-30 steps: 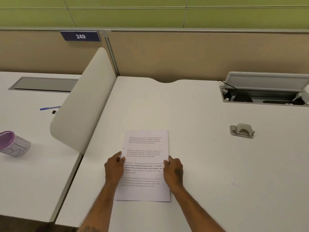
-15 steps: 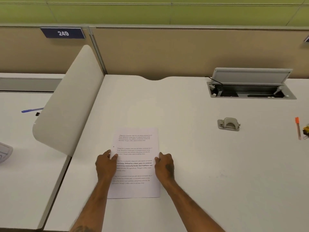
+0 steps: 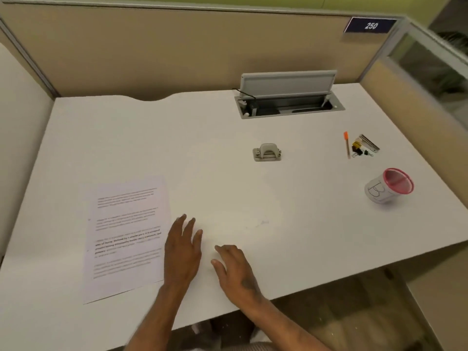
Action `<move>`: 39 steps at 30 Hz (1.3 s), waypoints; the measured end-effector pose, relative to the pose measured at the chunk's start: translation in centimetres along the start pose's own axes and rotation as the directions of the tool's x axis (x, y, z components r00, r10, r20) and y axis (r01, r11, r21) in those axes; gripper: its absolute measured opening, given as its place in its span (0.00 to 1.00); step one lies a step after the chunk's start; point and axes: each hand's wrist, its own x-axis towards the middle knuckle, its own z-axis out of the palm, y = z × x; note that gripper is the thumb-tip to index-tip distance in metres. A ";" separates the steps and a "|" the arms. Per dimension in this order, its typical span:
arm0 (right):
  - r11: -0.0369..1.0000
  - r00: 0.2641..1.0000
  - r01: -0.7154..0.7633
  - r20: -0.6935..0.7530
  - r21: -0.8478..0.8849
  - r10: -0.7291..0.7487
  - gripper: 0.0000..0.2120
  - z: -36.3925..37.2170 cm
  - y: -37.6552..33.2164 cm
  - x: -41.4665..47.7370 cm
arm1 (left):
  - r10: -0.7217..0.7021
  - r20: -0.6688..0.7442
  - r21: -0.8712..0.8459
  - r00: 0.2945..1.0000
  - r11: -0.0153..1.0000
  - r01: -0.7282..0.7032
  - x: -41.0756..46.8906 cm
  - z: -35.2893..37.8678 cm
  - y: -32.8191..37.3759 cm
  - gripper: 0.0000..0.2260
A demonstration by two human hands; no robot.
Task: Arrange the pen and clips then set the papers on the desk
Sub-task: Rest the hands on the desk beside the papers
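The printed papers (image 3: 126,236) lie flat on the white desk (image 3: 228,193) at the front left. My left hand (image 3: 183,252) hovers just right of their edge, fingers spread, holding nothing. My right hand (image 3: 234,269) is beside it, also open and off the sheets. Far right on the desk lie an orange-capped pen (image 3: 346,145), a small pile of binder clips (image 3: 359,150) and a metal stapler-like bar (image 3: 369,143). A pink-rimmed cup (image 3: 388,186) marked "B" lies tipped on its side near the right edge.
A grey hole punch (image 3: 267,152) sits mid-desk. An open cable hatch (image 3: 288,97) is set into the back of the desk. Beige partition walls close the back and right side; a white divider (image 3: 15,122) stands at the left.
Both hands have left the papers and moved to the right of them. The view has swung right, bringing the pen, clips and cup into sight.
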 end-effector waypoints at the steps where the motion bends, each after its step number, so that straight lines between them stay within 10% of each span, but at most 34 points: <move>1: 0.998 0.999 0.037 0.005 -0.058 -0.037 0.21 -0.7 1.1 -1.1 | 0.041 0.038 0.034 0.998 0.999 -0.042 -0.7 1.3 0.8 0.21; 18: 0.677 0.874 0.484 0.329 -0.554 -0.356 0.37 -10.3 19.8 -9.6 | -0.119 0.068 0.495 0.991 0.866 0.071 -3.8 9.5 4.6 0.30; 39: 0.800 0.902 0.427 0.254 -0.422 -0.348 0.43 -7.4 11.6 5.1 | -0.103 0.009 0.441 0.995 0.893 0.089 -3.4 9.5 4.5 0.28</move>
